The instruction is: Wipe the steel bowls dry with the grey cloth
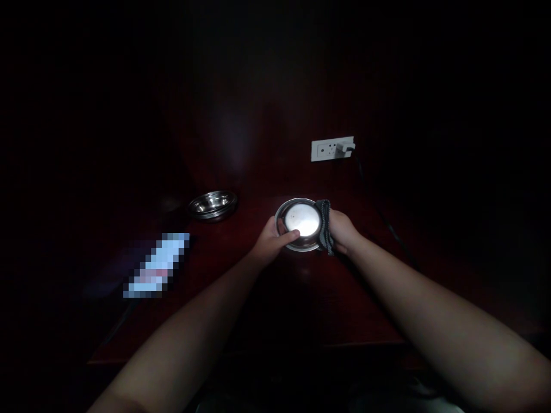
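A shallow, shiny metal bowl [302, 218] is held up over the dark red table, its round face toward me. My left hand [272, 240] grips the bowl's left rim, the thumb lying across the face and the other fingers hidden behind. On the opposite side, my right hand [342, 230] is closed around a dark grey cloth [325, 226] pressed over the right rim. The fingers of that hand are mostly hidden by the cloth and bowl. Further left and back, several similar metal bowls [213, 205] sit in a stack on the table.
A lit, blurred-out screen [157, 267] lies at the left of the table [301, 310]. On the back panel is a white wall socket [332, 149] with a plug [345, 147] in it; its dark cord [390, 226] runs down the right side. The surroundings are very dark.
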Action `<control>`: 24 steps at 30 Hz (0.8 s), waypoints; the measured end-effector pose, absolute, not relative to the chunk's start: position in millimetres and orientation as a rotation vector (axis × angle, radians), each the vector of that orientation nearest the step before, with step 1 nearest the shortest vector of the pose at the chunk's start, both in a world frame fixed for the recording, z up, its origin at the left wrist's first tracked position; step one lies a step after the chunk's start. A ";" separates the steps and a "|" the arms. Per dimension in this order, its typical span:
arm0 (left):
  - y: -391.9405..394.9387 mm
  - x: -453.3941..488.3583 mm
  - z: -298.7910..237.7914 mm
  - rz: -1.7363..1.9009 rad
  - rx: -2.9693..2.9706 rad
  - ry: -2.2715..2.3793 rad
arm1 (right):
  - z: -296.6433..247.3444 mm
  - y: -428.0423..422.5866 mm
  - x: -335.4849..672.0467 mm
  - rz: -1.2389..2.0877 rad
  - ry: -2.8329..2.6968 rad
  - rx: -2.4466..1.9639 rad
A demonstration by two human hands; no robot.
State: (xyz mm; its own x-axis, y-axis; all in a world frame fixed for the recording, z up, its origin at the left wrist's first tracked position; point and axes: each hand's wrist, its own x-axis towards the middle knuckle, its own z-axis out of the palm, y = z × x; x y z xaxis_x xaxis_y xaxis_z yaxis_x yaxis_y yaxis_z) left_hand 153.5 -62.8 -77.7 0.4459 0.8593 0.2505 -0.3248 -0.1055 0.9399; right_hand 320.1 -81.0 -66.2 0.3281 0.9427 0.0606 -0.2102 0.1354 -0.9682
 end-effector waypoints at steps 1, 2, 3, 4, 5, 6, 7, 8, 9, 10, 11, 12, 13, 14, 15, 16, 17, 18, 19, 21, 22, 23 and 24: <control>-62.3 153.6 -77.8 1.084 1.315 0.532 | -65.8 -81.5 319.7 1.036 -0.832 -1.094; -62.0 153.8 -77.7 1.087 1.313 0.529 | -65.2 -82.0 319.3 1.069 -0.815 -1.081; -61.9 154.1 -77.3 1.091 1.311 0.525 | -64.7 -82.4 319.0 1.086 -0.809 -1.074; -62.1 154.4 -76.7 1.095 1.310 0.520 | -64.1 -82.8 318.7 1.097 -0.807 -1.071; -62.4 154.6 -76.1 1.097 1.308 0.513 | -63.6 -83.1 318.5 1.101 -0.806 -1.072; -62.8 154.9 -75.5 1.095 1.304 0.505 | -63.3 -83.3 318.3 1.099 -0.804 -1.078; -63.2 155.1 -75.0 1.092 1.299 0.499 | -63.0 -83.4 318.2 1.094 -0.799 -1.085; -63.5 155.3 -74.7 1.089 1.293 0.497 | -62.9 -83.4 318.1 1.088 -0.792 -1.094; -63.7 155.3 -74.6 1.086 1.289 0.498 | -62.8 -83.3 318.0 1.080 -0.786 -1.104; -63.9 155.3 -74.6 1.084 1.286 0.502 | -62.8 -83.3 317.9 1.074 -0.781 -1.115; -64.1 155.1 -74.8 1.083 1.284 0.507 | -62.7 -83.2 317.9 1.071 -0.779 -1.125; -64.2 154.9 -74.9 1.081 1.282 0.509 | -62.6 -83.2 317.8 1.070 -0.778 -1.132; -64.3 154.6 -75.0 1.078 1.280 0.508 | -62.5 -83.2 317.7 1.071 -0.776 -1.138; -64.5 154.4 -75.1 1.075 1.278 0.507 | -62.3 -83.2 317.7 1.073 -0.771 -1.144; -64.6 154.0 -75.1 1.073 1.277 0.509 | -62.1 -83.2 317.7 1.074 -0.763 -1.151; -64.6 153.7 -75.1 1.071 1.275 0.514 | -62.0 -83.2 317.7 1.075 -0.753 -1.158; -64.5 153.4 -75.2 1.070 1.275 0.521 | -61.8 -83.2 317.8 1.076 -0.743 -1.164; -64.4 153.1 -75.3 1.068 1.276 0.527 | -61.7 -83.1 317.8 1.079 -0.735 -1.169; -64.2 152.9 -75.5 1.066 1.276 0.532 | -61.5 -83.1 317.8 1.083 -0.730 -1.171; -63.6 152.4 -76.0 1.057 1.274 0.535 | -61.2 -83.1 317.6 1.091 -0.726 -1.170; -63.4 152.2 -76.2 1.056 1.273 0.536 | -61.0 -83.1 317.5 1.097 -0.727 -1.168; -63.3 152.1 -76.4 1.055 1.271 0.540 | -60.9 -83.3 317.4 1.101 -0.728 -1.168; -63.3 151.9 -76.4 1.055 1.271 0.546 | -60.8 -83.4 317.3 1.103 -0.730 -1.168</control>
